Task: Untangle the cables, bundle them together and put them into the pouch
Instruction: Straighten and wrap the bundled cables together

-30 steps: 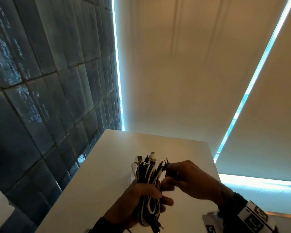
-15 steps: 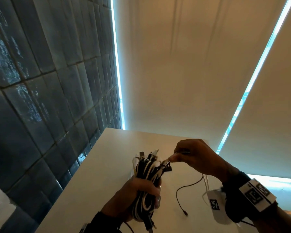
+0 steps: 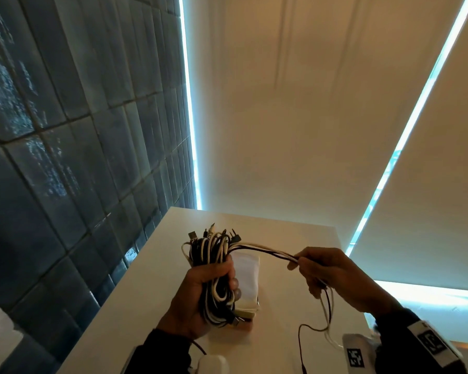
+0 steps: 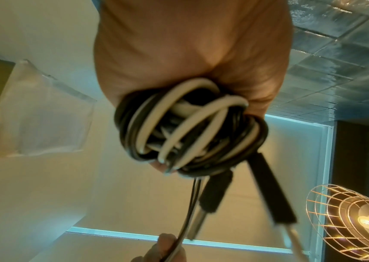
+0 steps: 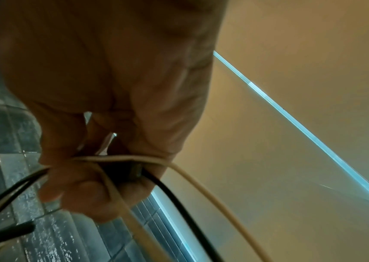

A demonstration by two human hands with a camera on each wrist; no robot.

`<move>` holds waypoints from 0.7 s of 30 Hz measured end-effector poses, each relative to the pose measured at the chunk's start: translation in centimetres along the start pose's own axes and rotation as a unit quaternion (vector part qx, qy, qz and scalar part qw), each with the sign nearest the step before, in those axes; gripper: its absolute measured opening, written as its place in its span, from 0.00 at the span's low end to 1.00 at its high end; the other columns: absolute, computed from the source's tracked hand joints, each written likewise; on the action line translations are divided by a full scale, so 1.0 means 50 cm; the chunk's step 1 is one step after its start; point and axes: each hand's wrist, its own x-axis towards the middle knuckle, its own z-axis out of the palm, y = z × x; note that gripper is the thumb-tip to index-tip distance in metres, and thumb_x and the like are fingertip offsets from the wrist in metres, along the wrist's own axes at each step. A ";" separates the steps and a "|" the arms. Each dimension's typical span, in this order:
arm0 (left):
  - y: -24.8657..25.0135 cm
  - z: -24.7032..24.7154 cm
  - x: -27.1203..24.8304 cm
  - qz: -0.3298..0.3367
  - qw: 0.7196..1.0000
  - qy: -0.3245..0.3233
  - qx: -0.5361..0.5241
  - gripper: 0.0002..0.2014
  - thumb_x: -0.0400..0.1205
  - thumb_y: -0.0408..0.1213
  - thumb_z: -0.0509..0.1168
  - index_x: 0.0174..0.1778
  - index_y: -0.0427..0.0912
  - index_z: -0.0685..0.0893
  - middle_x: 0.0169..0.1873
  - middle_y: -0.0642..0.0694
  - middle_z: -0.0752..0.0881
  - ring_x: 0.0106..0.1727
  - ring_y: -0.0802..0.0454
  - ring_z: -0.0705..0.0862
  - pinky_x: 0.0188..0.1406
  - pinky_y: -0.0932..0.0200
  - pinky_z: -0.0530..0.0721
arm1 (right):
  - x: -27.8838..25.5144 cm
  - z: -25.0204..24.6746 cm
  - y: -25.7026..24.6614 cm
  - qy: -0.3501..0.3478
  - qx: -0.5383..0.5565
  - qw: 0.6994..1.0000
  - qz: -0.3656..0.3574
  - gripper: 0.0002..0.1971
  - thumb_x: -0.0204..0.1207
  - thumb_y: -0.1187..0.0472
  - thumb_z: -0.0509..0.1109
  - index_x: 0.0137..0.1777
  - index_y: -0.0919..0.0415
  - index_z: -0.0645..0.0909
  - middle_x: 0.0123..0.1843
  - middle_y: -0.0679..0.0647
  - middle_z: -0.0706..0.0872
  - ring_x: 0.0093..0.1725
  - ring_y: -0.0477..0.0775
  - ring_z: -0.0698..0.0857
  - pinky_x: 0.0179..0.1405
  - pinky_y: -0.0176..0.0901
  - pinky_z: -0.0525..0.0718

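My left hand (image 3: 214, 287) grips a thick bundle of black and white cables (image 3: 212, 255) upright above the table, plugs sticking out at its top; the left wrist view shows the coiled bundle (image 4: 186, 134) in the fist. Thin black and white strands (image 3: 265, 251) run from the bundle's top to the right, where my right hand (image 3: 312, 268) pinches them. Their loose ends (image 3: 326, 314) hang below that hand to the table. In the right wrist view the fingers (image 5: 85, 186) curl round a white strand (image 5: 201, 186) and a black one. A white pouch (image 3: 247, 282) lies flat behind the bundle.
The white table (image 3: 281, 233) stands against a dark tiled wall (image 3: 65, 157) on the left. Cream roller blinds (image 3: 295, 103) hang behind it. A wire-cage lamp (image 4: 353, 221) shows in the left wrist view. A white device (image 3: 211, 364) sits at the near table edge.
My right hand has moved right and down, away from the bundle's top, drawing the thin strands out into a long span. The left hand keeps its grip on the bundle.
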 end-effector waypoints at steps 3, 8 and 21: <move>-0.001 0.004 0.005 0.008 1.000 -0.004 0.017 0.17 0.55 0.30 0.83 0.35 0.37 0.84 0.25 0.43 0.77 0.24 0.51 0.78 0.25 0.57 0.79 | -0.008 0.018 0.004 0.035 0.035 0.999 0.020 0.11 0.82 0.63 0.64 0.49 0.63 0.88 0.27 0.54 0.71 0.23 0.49 0.68 0.23 0.39 0.68; -0.021 0.009 0.026 0.006 0.999 0.037 0.022 0.10 0.68 0.32 0.76 0.36 0.38 0.81 0.24 0.45 0.77 0.23 0.52 0.78 0.25 0.59 0.80 | -0.004 0.072 -0.035 0.210 0.114 0.971 -0.016 0.07 0.80 0.65 0.67 0.46 0.64 0.86 0.25 0.54 0.72 0.21 0.46 0.65 0.19 0.35 0.62; -0.041 0.028 0.036 0.023 0.996 0.028 0.083 0.22 0.64 0.44 0.82 0.44 0.36 0.82 0.32 0.40 0.81 0.33 0.44 0.84 0.31 0.54 0.83 | -0.002 0.205 -0.068 0.062 -0.269 0.946 -0.167 0.05 0.81 0.64 0.67 0.52 0.55 0.83 0.46 0.46 0.85 0.44 0.44 0.85 0.42 0.39 0.87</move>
